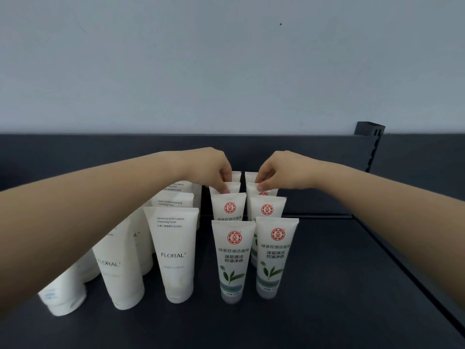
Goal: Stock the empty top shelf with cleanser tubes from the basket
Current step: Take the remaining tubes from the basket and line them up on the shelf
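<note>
White cleanser tubes stand cap-down on the dark top shelf point(327, 285). Two rows with a red round logo and green leaf print run front to back; the front pair are the left one point(232, 258) and the right one point(274, 255). My left hand point(211, 170) pinches the top edge of a tube point(232, 187) deep in the left row. My right hand point(276, 170) pinches the top of a tube point(261, 190) deep in the right row. Both arms reach over the shelf. The basket is out of view.
Larger white "FLORAL" tubes point(173, 253) stand in rows on the left, partly under my left forearm. The shelf's dark back panel point(75, 157) meets a pale wall. A black slotted upright point(372, 147) stands at the back right; bare shelf lies right of the tubes.
</note>
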Motion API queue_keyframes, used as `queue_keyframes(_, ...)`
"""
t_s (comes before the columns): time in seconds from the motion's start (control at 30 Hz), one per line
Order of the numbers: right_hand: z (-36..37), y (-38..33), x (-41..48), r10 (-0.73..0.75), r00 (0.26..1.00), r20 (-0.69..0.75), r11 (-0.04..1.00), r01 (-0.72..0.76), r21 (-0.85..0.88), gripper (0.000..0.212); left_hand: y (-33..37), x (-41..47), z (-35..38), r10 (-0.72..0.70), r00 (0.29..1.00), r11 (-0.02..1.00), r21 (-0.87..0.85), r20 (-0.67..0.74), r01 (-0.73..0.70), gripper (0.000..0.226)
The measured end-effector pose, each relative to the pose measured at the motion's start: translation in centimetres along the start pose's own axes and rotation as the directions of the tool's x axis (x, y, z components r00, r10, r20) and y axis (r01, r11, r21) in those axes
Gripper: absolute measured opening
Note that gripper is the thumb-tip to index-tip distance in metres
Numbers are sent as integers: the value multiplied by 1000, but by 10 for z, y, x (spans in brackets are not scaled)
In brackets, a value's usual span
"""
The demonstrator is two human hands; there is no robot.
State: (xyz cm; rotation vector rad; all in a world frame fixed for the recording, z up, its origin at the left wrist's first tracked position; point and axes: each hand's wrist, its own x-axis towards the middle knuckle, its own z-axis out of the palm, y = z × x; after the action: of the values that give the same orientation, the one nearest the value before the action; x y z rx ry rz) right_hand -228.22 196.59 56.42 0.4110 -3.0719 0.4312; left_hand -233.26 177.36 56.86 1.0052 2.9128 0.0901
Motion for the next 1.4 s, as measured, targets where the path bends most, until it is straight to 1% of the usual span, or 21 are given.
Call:
queue_keyframes(0.17, 7, 1, -1, 25, 1000, 19, 999, -24, -47, 23, -5, 6, 11, -11, 1000, 999, 44, 29, 10, 26)
queue_keyframes(0.33, 11, 1, 0, 32, 999, -20, 997, -34, -73, 25, -7, 10, 15, -18, 1000, 999, 30, 18, 17, 24)
queue_keyframes(0.67, 16, 2, -3, 27, 996, -88, 998, -32, -61, 24, -5, 12, 18, 6, 1000, 998, 57, -20, -4, 21)
queue_keyframes(0.93, 19, 3, -1, 23, 994, -109, 998, -30, -59, 23, 1, 10, 18, 9, 1000, 998, 70, -29, -7, 23)
queue_keyframes(1.2, 17, 4, 0, 25, 997, -73, 998, -29, -53, 25, -1, 11, 18, -7, 1000, 999, 54, -21, 8, 24)
queue_keyframes(1.4, 15, 3, 0, 33, 998, -53, 998, -36, -52, 28, -3, 10, 18, -13, 1000, 997, 75, -25, 14, 27)
